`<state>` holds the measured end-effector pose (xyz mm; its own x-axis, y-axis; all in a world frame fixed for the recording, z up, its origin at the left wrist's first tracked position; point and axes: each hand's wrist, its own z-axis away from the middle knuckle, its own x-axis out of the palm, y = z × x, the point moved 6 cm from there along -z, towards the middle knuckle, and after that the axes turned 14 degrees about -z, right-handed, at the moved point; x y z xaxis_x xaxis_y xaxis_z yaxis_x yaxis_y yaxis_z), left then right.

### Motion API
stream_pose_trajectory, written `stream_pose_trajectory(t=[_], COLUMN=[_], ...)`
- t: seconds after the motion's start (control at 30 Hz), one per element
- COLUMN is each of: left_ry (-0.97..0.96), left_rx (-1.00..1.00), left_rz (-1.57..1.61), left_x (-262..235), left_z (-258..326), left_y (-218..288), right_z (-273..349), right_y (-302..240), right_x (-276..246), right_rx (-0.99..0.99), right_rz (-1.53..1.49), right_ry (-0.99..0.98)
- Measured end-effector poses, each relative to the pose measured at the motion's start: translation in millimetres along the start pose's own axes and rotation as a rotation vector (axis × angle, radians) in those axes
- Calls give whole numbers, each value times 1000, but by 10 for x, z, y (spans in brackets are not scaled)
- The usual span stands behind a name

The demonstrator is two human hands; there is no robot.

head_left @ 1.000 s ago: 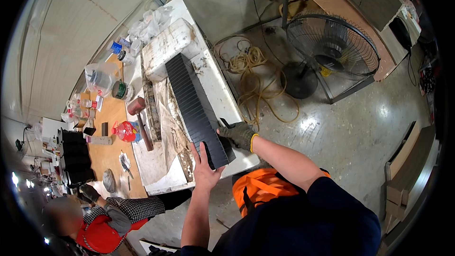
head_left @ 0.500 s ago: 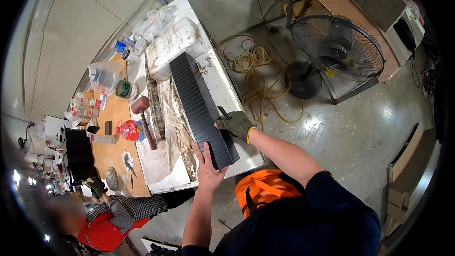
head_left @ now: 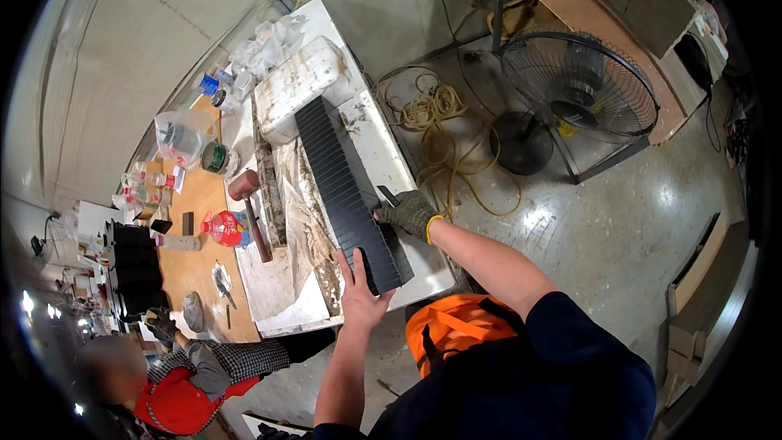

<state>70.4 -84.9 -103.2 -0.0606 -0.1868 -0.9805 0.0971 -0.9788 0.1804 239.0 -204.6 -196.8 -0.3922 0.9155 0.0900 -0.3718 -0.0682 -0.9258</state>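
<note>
A long dark grey block of thin pieces stacked in a row (head_left: 338, 175) lies lengthwise on the white table. My bare left hand (head_left: 364, 300) rests at its near end, fingers spread along its left side. My right hand (head_left: 410, 213), in a grey-green knit glove with a yellow cuff, is closed at the block's right side. From its fingers sticks a thin dark flat-edged tool (head_left: 387, 195); the rest is hidden, so its kind is unclear. Left of the block lie a stained cloth (head_left: 295, 195) and a mallet (head_left: 253, 210) with a reddish-brown head.
A dirty white foam block (head_left: 300, 85) sits at the table's far end. Jars, a red-labelled bottle (head_left: 226, 229) and plastic bags stand on the left. Another person (head_left: 191, 383) works at lower left. Coiled hose (head_left: 436, 106) and a fan (head_left: 574, 85) are on the right.
The view has shifted slightly. Both hands keep nearly the same places on the block. The other person's gloved hands have moved a little.
</note>
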Motion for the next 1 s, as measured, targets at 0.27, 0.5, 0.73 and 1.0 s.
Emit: stream_pose_trajectory(t=[0.27,0.5,0.73,1.0], left_ry=[18,19,12,27], left_rx=[12,19,0,6], left_rz=[-5,7,-7,17], left_x=[1,9,8,9], left_z=[-6,-13,2,-9], left_y=[-4,-9,-11,8], right_z=[119,61,110,-38], right_y=[-111,-109,-246,-20], right_x=[9,-17,3,19], right_rx=[36,91,131,60], right_rz=[-63,-84,-164,-122], right_ry=[-48,79,45,22])
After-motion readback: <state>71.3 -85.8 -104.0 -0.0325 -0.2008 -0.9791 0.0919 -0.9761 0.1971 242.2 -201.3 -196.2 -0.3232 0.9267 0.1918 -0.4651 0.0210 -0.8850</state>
